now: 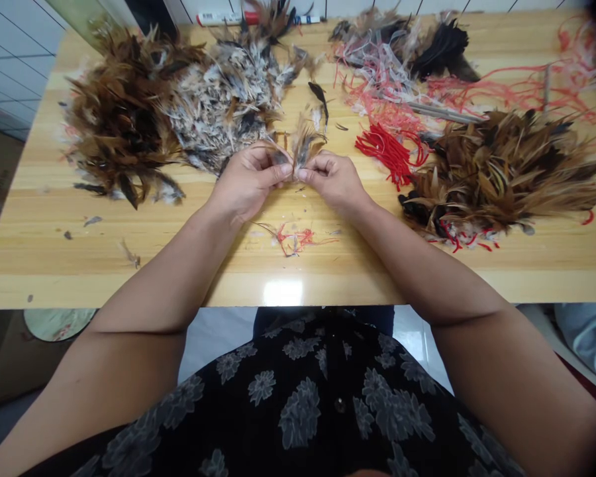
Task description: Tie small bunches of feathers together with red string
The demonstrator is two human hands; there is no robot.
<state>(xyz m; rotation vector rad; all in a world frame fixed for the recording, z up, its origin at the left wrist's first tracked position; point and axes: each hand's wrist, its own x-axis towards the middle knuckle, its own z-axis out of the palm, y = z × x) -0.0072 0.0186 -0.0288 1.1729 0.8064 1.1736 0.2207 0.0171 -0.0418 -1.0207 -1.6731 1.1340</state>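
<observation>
Over the middle of the table my left hand [255, 173] and my right hand [334, 177] meet, thumb tips nearly touching. Both pinch the lower ends of brown and grey feathers [305, 144], whose tips fan upward between them. One thin feather also sticks out above my left fingers. How the quills lie inside the pinch is hidden by the fingertips. Just beyond my left hand is a pile of grey-white feathers [218, 106]. To the right of my right hand lies a bundle of red string pieces [387, 151]. Red thread scraps [298, 238] lie below both hands.
Brown feathers [119, 112] are heaped at the left, and tied-looking brown feathers [506, 165] at the right. Pink and white strings [387, 73], black feathers [444, 50] and thin grey rods [442, 112] lie at the back right. Markers [223, 18] line the back edge of the wooden table [79, 265].
</observation>
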